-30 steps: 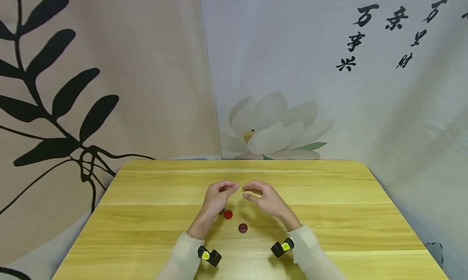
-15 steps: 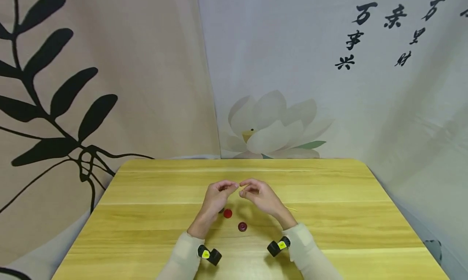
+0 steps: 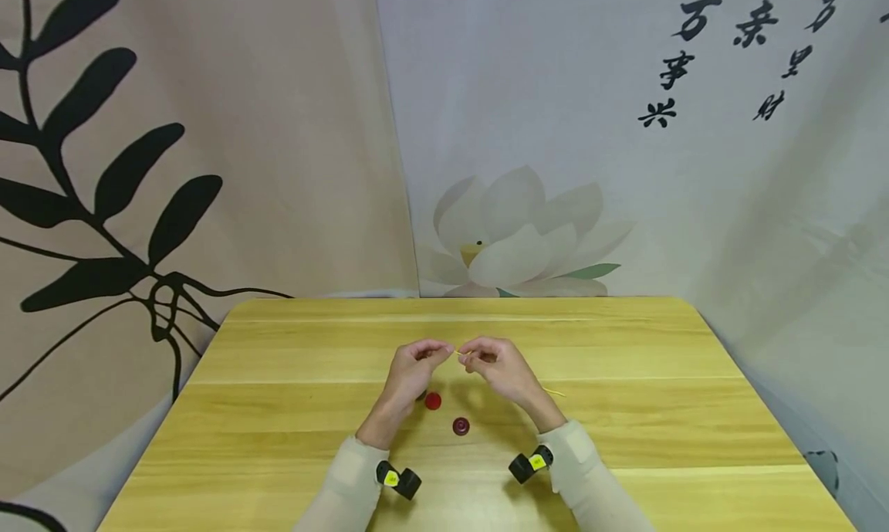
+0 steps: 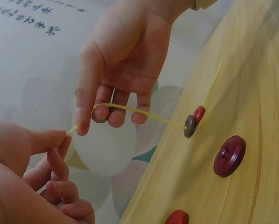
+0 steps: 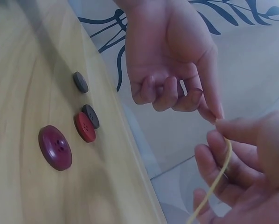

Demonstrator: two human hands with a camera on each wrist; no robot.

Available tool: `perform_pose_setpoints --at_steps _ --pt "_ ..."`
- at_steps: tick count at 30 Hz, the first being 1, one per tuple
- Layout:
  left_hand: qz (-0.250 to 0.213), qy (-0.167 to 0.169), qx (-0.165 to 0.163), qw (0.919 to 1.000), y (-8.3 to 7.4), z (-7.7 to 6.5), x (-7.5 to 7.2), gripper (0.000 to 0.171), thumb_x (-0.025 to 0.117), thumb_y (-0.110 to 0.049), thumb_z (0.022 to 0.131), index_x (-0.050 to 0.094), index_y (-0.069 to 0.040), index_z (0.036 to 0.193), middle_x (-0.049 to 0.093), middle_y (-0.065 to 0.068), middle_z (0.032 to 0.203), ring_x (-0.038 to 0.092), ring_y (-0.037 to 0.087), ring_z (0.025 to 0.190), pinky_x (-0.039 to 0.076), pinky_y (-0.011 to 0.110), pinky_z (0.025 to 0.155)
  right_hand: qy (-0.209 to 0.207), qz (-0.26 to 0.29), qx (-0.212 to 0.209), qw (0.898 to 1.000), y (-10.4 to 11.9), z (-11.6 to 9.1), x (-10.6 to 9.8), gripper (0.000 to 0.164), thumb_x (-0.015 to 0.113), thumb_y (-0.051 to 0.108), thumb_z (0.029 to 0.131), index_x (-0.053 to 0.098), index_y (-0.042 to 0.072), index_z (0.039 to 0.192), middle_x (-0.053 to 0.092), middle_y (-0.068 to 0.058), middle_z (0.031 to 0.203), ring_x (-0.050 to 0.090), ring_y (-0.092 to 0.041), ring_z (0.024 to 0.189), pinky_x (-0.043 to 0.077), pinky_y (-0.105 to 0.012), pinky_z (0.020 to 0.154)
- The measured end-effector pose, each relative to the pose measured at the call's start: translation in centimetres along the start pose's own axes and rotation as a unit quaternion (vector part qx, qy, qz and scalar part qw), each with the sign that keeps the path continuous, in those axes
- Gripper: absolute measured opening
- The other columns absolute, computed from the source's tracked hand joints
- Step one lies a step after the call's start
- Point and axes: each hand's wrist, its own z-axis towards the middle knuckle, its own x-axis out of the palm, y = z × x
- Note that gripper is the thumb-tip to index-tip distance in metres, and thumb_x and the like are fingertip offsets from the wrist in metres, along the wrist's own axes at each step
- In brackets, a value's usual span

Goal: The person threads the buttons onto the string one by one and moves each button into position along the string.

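Yellow wood-grain desk (image 3: pixel 625 347), rounded far corners. Fabric-like backdrop behind: beige left panel (image 3: pixel 278 130) with dark plant print (image 3: pixel 86 281); paler right panel (image 3: pixel 556 92) with lotus print (image 3: pixel 514 258), black Chinese characters (image 3: pixel 753 24). Soft light.

Thin yellow cord (image 4: pixel 149 114), pinched in L hand (image 3: pixel 414 368) & R hand (image 3: pixel 504 368), curves on to grey-brown btn. (image 4: pixel 189 127) close by sm. red btn. (image 4: pixel 200 113), w/ tail (image 4: pixel 214 82) beyond both.
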Motion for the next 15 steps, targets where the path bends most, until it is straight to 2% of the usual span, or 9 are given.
perform_pose_setpoints --at_steps 4,8,13,15 --pt "0.002 0.002 -0.003 1.0 0.11 -0.01 0.06 0.02 0.07 -0.024 0.093 0.075 -0.007 0.102 0.066 0.003 0.096 0.05 0.018 0.083 0.04 0.032 0.074 -0.007 -0.005 0.002 1.0 0.12 -0.04 -0.11 0.015 0.061 0.008 0.096 0.071 0.002 0.106 0.07 -0.02 0.1 0.065 -0.019 0.082 0.049 -0.031 0.071" --pt "0.005 0.006 -0.007 0.9999 0.2 -0.03 0.07 0.022 0.069 -0.025 0.093 0.074 -0.007 0.104 0.067 0.003 0.099 0.053 0.02 0.09 0.041 0.032 0.077 -0.015 -0.005 0.005 1.0 0.12 -0.03 -0.19 0.013 0.063 0.009 0.096 0.072 0.006 0.104 0.07 -0.019 0.097 0.065 -0.026 0.084 0.047 -0.029 0.068" --pt "0.013 0.01 -0.011 0.9998 0.21 -0.13 0.01 0.023 0.069 -0.026 0.094 0.074 -0.006 0.105 0.066 0.004 0.098 0.05 0.019 0.082 0.039 0.03 0.072 -0.027 -0.015 0.017 0.999 0.28 -0.1 -0.23 0.012 0.063 0.008 0.096 0.073 0.007 0.103 0.07 -0.01 0.092 0.065 -0.031 0.086 0.047 -0.029 0.068" --pt "0.016 0.013 -0.012 0.9997 0.21 -0.18 0.01 0.023 0.069 -0.026 0.094 0.074 -0.007 0.105 0.065 0.004 0.096 0.047 0.018 0.077 0.039 0.029 0.069 -0.029 -0.024 0.02 0.999 0.8 -0.24 -0.34 0.012 0.062 0.006 0.096 0.072 0.005 0.103 0.07 -0.008 0.091 0.064 -0.027 0.083 0.047 -0.03 0.068"
